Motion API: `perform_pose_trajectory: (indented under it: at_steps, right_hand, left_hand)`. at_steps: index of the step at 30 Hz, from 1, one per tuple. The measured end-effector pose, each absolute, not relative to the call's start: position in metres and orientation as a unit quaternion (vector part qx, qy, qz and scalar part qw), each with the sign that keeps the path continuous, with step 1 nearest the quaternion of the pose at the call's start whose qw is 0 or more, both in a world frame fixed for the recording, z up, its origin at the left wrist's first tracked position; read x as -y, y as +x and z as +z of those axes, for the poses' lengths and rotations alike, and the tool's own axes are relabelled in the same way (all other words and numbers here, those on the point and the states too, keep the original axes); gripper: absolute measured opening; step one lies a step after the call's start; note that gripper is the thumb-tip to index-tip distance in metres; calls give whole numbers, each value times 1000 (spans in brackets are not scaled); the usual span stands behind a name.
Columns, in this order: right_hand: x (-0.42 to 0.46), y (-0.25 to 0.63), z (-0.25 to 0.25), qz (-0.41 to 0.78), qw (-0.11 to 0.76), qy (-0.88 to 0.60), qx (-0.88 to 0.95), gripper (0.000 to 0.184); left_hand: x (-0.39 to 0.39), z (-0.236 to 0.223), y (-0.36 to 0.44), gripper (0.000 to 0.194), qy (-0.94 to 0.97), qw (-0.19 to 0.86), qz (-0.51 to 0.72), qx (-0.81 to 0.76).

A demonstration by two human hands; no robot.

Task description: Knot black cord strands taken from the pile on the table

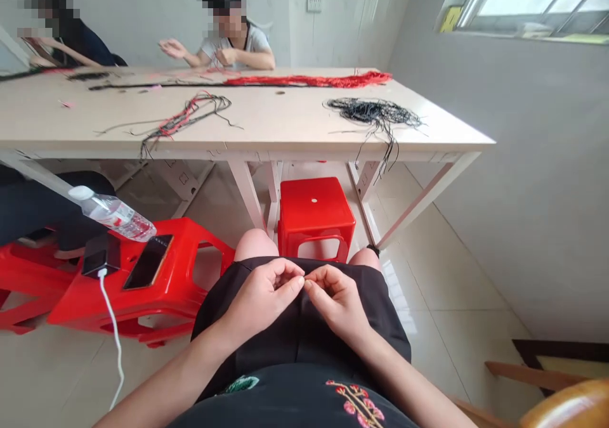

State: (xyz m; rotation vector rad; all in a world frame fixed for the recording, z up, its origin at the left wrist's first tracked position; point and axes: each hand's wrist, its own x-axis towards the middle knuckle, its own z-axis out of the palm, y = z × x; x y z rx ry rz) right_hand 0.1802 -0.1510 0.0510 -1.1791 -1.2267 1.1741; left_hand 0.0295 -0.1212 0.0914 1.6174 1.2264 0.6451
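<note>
Over my lap, my left hand and my right hand meet at the fingertips. Each is closed in a pinch, thumb against forefinger. Whatever lies between the fingertips, if anything, is too small to make out, and any dark strand would be lost against the black cloth below. On the table ahead, beyond both hands, lie a tangled heap of black cords with ends hanging over the edge, and a looser bunch of red and black cords.
A pale table spans the front, with a long red cord bundle on it. Two people sit across it. A red stool stands under the table. Another red stool at left bears a water bottle, phone and power bank.
</note>
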Motion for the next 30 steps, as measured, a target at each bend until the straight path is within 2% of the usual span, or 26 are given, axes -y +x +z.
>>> perform_pose_trajectory:
  at_steps: [5,12,25,30]
  right_hand:
    - [153,173,55,445,510,-474,563,12]
    - [149,164,58,406,457,-483,627,8]
    - [158,158,61,410,444,-458,652,8]
    - [160,156,64,421,426,-441,668,9]
  left_hand:
    - [128,95,19,15,658,499,277,-491]
    - [132,96,10,9,706,407,259,-518]
    - [139,101,0,10,706,439,231,-505]
    - [137,95,-2,3,671,469,239,-522]
